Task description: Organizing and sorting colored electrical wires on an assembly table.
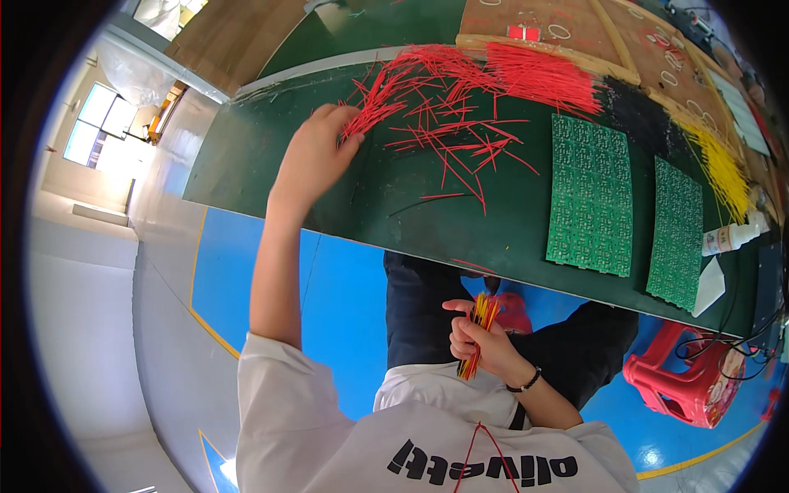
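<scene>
My left hand (319,152) reaches to the left end of a loose heap of red wires (444,74) on the green table. Its thumb and fingers close around the ends of some red wires there; how many is hidden. Close to my lap, my right hand (483,341) is wrapped round an upright bundle of wires (477,333) in yellow, red and black, with one finger pointing out to the left. Single red wires (477,156) lie scattered in front of the heap.
Two green circuit board panels (589,197) (675,234) lie on the right of the table (468,234). Black wires (637,115), yellow wires (723,168) and a white bottle (730,238) are beyond them. Wooden boards (551,20) border the far side. A red stool (686,374) stands at right.
</scene>
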Available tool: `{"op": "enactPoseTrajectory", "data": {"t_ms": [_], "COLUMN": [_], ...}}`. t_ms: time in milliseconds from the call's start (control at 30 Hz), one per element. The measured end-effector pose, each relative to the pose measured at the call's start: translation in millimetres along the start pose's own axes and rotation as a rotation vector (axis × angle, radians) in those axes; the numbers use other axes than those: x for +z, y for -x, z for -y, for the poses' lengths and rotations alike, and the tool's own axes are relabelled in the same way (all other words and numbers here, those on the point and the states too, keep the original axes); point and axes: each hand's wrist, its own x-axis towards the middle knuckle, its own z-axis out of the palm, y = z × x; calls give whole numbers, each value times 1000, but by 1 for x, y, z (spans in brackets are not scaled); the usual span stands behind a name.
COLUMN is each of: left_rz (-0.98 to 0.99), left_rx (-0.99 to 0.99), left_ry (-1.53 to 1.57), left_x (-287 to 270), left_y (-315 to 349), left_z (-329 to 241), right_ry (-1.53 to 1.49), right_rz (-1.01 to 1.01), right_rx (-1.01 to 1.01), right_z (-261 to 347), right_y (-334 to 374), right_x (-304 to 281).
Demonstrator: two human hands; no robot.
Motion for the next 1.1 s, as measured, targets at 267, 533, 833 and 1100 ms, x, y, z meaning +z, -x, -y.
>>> {"op": "enactPoseTrajectory", "data": {"t_ms": [267,533,833,1100], "left_rz": [171,583,487,577], "left_rx": [450,279,480,486], "left_ry": [-69,-229,-237,-450], "left_x": [35,66,65,71], "left_y": [-112,-192,-167,-169], "left_z": [12,-10,-19,-33], "right_ry": [89,206,209,209], "right_rz": [-52,-152,-223,-237], "right_rx": [23,-19,-37,-22], "right_z": [0,2,8,6], "right_y": [1,0,-2,-4], "right_x": [-6,-16,-24,-23]}}
